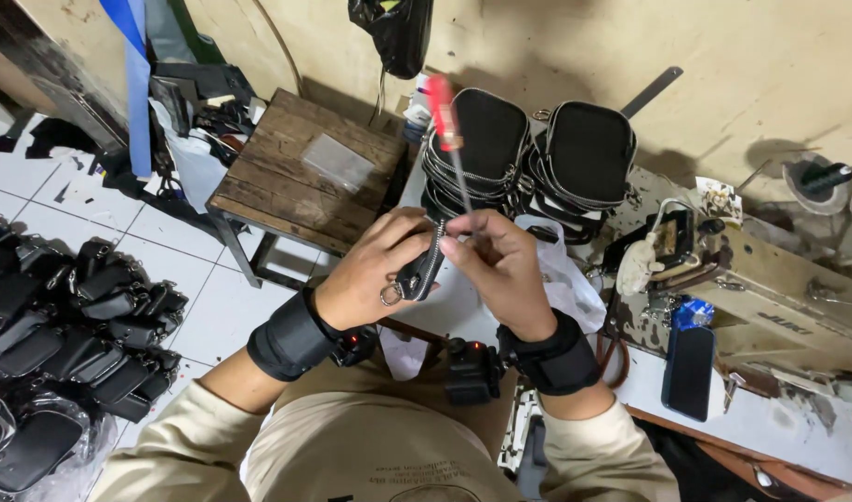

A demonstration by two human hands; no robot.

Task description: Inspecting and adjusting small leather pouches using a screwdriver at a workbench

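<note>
A heap of black pouches (64, 344) is lying on the white tiled floor (212, 307) at about nine o'clock from the hands, many of them, some in clear plastic at the lower corner. At about eleven o'clock a small wooden stool (277, 177) is standing with a clear plastic sheet (338, 160) resting on its top. At about three o'clock a worn sewing machine (770, 288) is sitting on the surface (779, 418), with a dark phone (690, 370) lying just in front of it. At twelve o'clock two stacks of black zippered pouches (528, 149) are standing side by side, looking finished and neatly piled.

Between these, one small black zippered case (417, 270) is being held up in front of the person's chest. The left hand (370, 270) is wrapping around the case, closed firmly on it, a metal ring (390, 296) hanging from its lower end. The right hand (500, 265) is pinching the shaft of a red-handled screwdriver (449, 139) between thumb and fingers, the tip pointing down at the zipper end of the case and the handle sticking up toward twelve o'clock.

Judging from the piles, a fair number of pieces look done, a large heap may be waiting, and this case is mid-way through its own handling.
</note>
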